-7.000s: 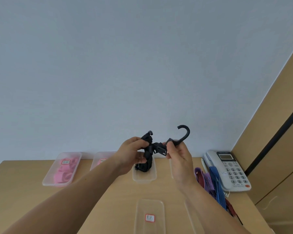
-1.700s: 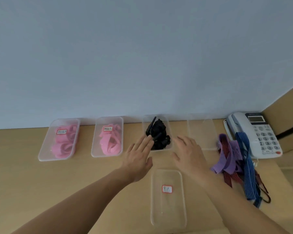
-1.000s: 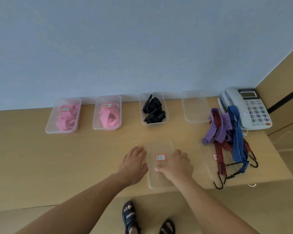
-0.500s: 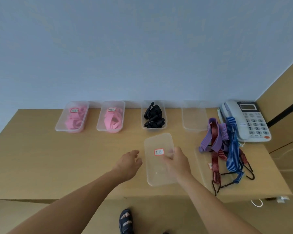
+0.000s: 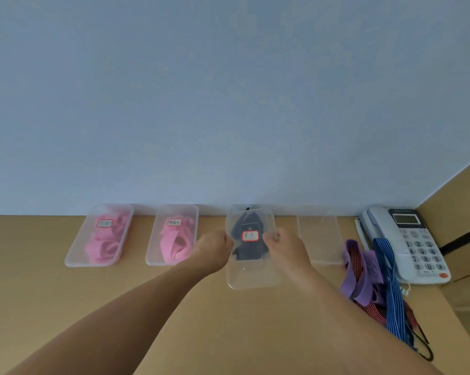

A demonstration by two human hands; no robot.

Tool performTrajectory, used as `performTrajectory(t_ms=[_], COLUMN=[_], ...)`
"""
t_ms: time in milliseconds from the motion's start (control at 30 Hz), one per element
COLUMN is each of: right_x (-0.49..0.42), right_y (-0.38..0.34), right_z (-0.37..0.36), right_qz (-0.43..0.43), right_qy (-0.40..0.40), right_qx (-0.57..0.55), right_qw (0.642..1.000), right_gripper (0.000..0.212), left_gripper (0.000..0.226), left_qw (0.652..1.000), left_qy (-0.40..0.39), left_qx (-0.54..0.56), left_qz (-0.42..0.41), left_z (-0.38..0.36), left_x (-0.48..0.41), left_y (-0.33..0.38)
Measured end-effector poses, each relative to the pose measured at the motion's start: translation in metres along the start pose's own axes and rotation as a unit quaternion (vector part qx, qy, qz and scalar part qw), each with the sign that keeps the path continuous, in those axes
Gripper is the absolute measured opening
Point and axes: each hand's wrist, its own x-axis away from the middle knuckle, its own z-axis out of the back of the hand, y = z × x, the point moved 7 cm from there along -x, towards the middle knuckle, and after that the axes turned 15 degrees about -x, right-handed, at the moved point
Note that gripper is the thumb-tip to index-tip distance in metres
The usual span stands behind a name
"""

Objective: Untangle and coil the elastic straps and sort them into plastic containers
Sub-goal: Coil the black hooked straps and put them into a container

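By the middle of the table's (image 5: pixel 66 307) far edge, I hold the clear lid (image 5: pixel 251 274) over the black strap (image 5: pixel 240 228). The lid's long side points at the wall. My left hand (image 5: pixel 213 250) and right hand (image 5: pixel 285 250) pinch its sides, fingers curled.

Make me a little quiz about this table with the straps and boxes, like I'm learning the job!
1. True or false: the left hand and the right hand both grip the clear lid.
2. What colour is the strap under that lid? A pink, B black, C blue.
3. How many containers hold pink straps?
Key: 1 true. 2 B. 3 two.
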Motion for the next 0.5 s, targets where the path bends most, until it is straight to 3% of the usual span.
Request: performTrajectory(t_ms=[67, 167, 500], right_x=[-0.019, -0.037, -0.069], right_y=[-0.007, -0.009, -0.004], right_z=[-0.007, -0.014, -0.023], right_qz=[-0.007, -0.021, -0.054], right_qy=[-0.005, 0.003, 0.035], right_qx=[0.008, 0.013, 0.054], right_qw=[1.000, 1.000, 0.996], right_gripper=[0.015, 0.021, 0.025], left_gripper=[0.031, 0.029, 0.037], left_qw=[1.000, 0.997, 0.997], left_qy=[-0.010, -0.034, -0.072], left_qx=[-0.024, -0.060, 0.036], left_qz=[-0.002, -0.019, -0.004], left_z=[-0.002, -0.009, -0.016], left_x=[-0.021, -0.045, -0.078], left_y=[-0.003, -0.006, -0.018])
